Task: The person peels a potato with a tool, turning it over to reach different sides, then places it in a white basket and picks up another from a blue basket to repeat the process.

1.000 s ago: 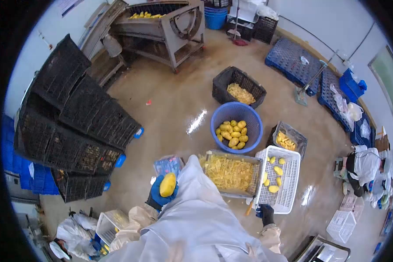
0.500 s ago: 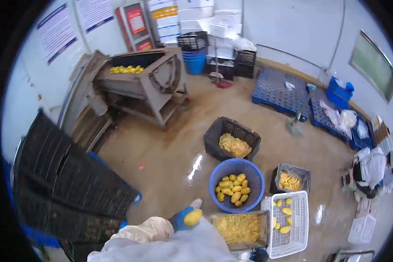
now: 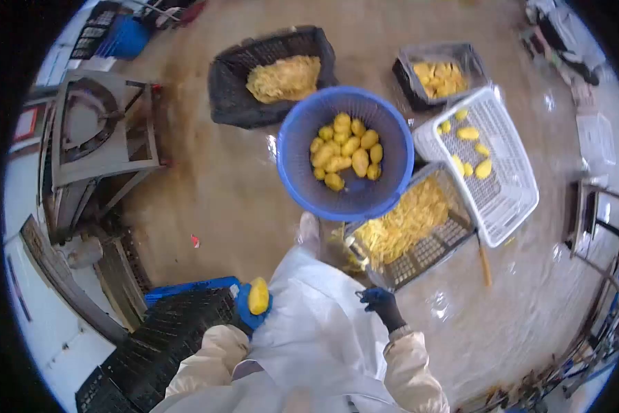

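Head view: on the floor (image 3: 206, 186), a round blue basket (image 3: 294, 162) of potatoes stands ahead of the hands, against a black crate (image 3: 430, 258) of peelings, with a white crate (image 3: 507, 182) beside that. Black stacked crates (image 3: 178, 327) lie near the left hand (image 3: 247, 311). One yellow potato (image 3: 258, 296) sits in its gloved palm, the grip curled around it. Near the peelings, the right hand (image 3: 380, 303) has bent fingers; whether they clamp anything is unclear.

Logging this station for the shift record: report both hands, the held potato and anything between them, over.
Left hand gripping potato. Right hand near peelings crate, grip unclear. White apron between hands.
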